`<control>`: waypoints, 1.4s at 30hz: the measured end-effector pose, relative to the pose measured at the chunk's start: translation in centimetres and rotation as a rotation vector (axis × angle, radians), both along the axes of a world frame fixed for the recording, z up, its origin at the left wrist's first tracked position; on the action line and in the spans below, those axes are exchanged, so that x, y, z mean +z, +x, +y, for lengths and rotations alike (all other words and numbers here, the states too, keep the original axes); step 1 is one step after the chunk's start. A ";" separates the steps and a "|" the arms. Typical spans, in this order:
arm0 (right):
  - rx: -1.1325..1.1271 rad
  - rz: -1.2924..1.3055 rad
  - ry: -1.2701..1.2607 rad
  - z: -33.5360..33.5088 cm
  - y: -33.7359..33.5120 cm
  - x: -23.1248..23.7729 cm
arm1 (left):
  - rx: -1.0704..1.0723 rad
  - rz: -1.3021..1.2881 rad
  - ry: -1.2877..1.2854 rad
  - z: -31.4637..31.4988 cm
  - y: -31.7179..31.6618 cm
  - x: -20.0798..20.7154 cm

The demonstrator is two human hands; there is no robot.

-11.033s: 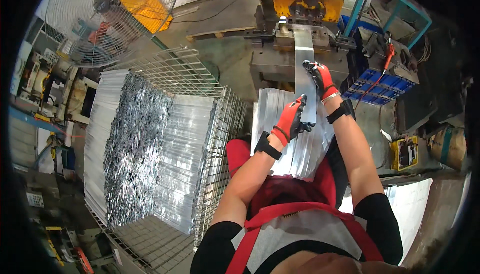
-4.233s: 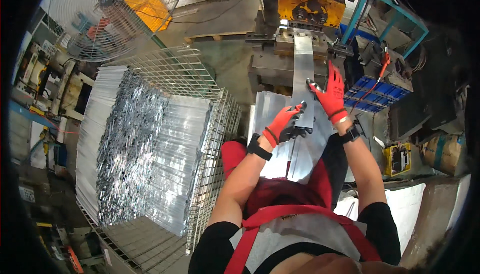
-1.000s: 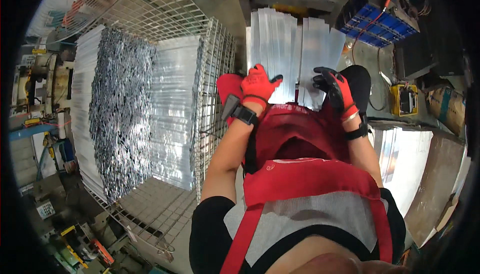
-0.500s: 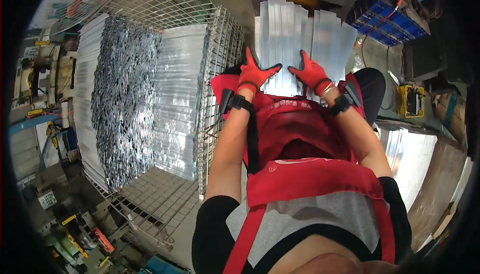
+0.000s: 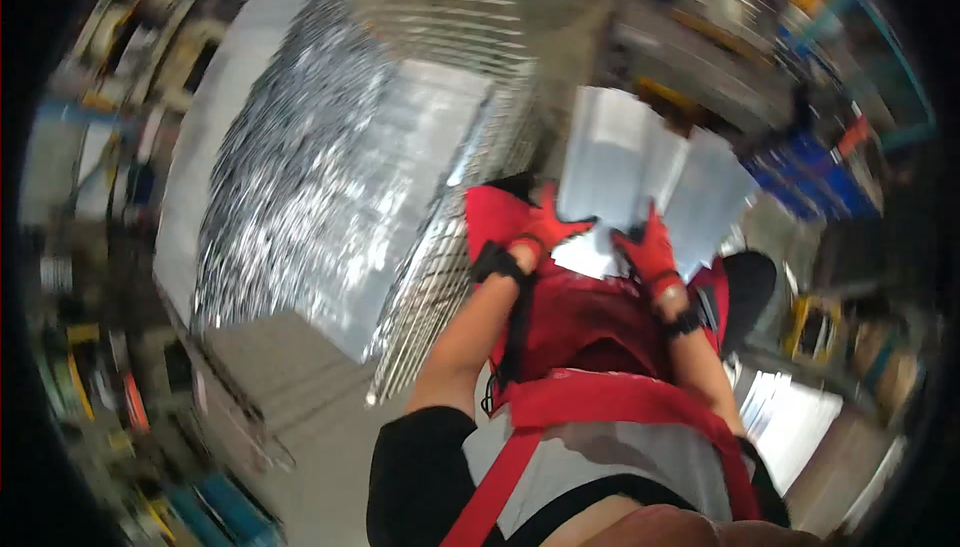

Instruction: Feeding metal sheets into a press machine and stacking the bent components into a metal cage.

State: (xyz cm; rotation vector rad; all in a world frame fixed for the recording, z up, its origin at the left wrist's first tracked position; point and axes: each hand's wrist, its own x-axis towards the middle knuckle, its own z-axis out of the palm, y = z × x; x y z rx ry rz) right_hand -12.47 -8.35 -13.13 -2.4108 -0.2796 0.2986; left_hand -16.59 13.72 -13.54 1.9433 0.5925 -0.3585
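Two stacks of flat, silvery metal strips lie side by side over my lap: the left stack [image 5: 606, 152] and the right stack [image 5: 706, 192], their upper pieces slightly fanned. My left hand [image 5: 543, 229], in a red glove with dark fingertips, is at the left stack's near left corner. Its index finger points up and its thumb stretches right, toward the strips. My right hand [image 5: 654, 252], gloved alike, rests by the near end where the stacks meet, index finger and thumb apart. Motion blurs both hands, and their remaining fingers are hard to make out.
At my left stands a wire mesh cage [image 5: 440, 292] with a large pile of metal strips [image 5: 300, 177]. A blue crate [image 5: 820, 179] is at the far right, beyond my knee. A yellow-framed item [image 5: 812, 327] and a white sheet-like surface [image 5: 797, 427] are at the right.
The whole view has shifted and blurred, with stacks and hands now lower in the picture. Both hands stay at the strips' near ends, fingers spread much as before.
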 end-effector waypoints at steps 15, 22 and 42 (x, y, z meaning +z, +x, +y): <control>0.592 -0.068 0.237 -3.1 2.5 -2.5 | 0.134 -0.022 -0.328 -1.4 0.5 -4.4; 0.452 0.112 0.492 -3.3 2.6 -2.3 | 0.199 -0.089 -0.569 0.1 -0.5 6.2; 0.008 0.651 0.957 -6.9 -7.0 1.7 | 0.287 0.388 -1.558 -4.9 -7.4 5.2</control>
